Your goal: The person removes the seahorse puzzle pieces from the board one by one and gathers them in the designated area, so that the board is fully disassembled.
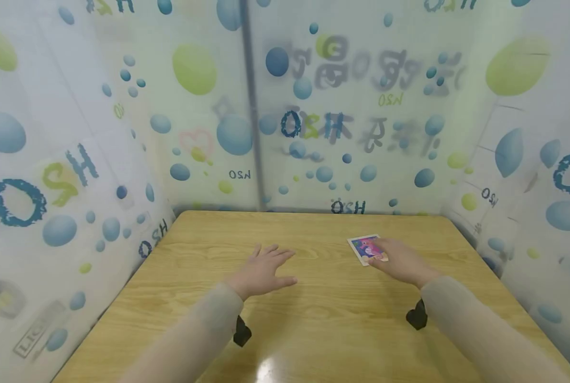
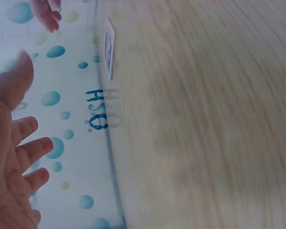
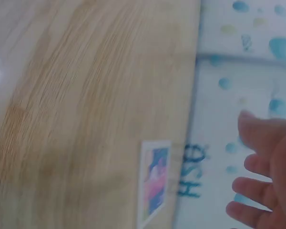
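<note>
Card [image 1: 366, 249], rectangular and white-bordered with a pink-and-blue picture, lies flat on the yellow wood-grain table [image 1: 323, 330]. I see the bare right hand [image 1: 402, 260] above it, thumb and fingers apart; the bare left hand [image 1: 263, 271] hovers farther left, fingers spread. White oval-printed sheeting [image 1: 194, 181] stands behind.

This looks like a small curtained booth: pale, curtain-like sheets [image 1: 285, 186] printed with blue and green drops [image 1: 234, 134] and reversed H2O lettering [image 1: 291, 124] enclose the left, right and far sides of a wood-grain table [image 1: 328, 314], with a dark upright strip [image 1: 251, 90] and blurred grey characters [image 1: 394, 69] showing on the far side; whether home or office lies beyond cannot be told
</note>
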`<state>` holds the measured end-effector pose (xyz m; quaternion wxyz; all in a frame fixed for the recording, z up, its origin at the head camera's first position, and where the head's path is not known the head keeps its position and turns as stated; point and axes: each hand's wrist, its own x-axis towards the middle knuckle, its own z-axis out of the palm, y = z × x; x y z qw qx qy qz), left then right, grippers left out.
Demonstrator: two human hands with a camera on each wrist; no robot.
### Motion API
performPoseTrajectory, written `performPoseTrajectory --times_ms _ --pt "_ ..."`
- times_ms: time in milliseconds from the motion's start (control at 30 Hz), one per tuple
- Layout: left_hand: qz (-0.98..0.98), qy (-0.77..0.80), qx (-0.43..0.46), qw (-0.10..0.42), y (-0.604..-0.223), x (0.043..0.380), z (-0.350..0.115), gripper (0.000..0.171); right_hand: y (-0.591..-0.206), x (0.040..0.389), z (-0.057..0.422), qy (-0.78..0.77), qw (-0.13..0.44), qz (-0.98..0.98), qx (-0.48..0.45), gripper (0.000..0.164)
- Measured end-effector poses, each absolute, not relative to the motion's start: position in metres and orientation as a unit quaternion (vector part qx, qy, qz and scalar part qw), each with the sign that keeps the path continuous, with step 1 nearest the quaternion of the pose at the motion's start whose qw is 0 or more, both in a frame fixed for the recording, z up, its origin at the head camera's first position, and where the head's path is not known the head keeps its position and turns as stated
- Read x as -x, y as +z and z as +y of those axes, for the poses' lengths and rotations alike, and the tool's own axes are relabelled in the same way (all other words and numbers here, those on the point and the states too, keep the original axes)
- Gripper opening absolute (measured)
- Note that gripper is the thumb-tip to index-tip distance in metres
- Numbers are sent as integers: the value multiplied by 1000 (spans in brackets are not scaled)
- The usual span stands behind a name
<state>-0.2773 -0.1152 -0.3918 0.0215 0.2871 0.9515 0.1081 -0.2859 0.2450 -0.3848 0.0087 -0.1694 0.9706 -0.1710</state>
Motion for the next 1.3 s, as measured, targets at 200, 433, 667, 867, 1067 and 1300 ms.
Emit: performPoseTrajectory --times_ms 200,433,667,867,1067,1300 --pt "945 177 -274 13 -409 290 -86 57 -412 308 265 -211 11 971 111 57" --pt "937 246 -245 30 -432 307 -49 50 -447 327 279 -236 -10 968 83 52" --pt "927 303 -210 64 -444 314 -15 48 -467 338 282 -267 -2 963 43 55" --pt "927 313 -191 83 -449 316 4 47 -479 346 284 -239 23 970 47 54" --pt "923 321 -188 99 -457 317 12 46 -482 345 273 -208 32 975 68 50" --pt "922 328 -174 111 -466 321 10 48 -484 343 250 -186 12 976 109 46"
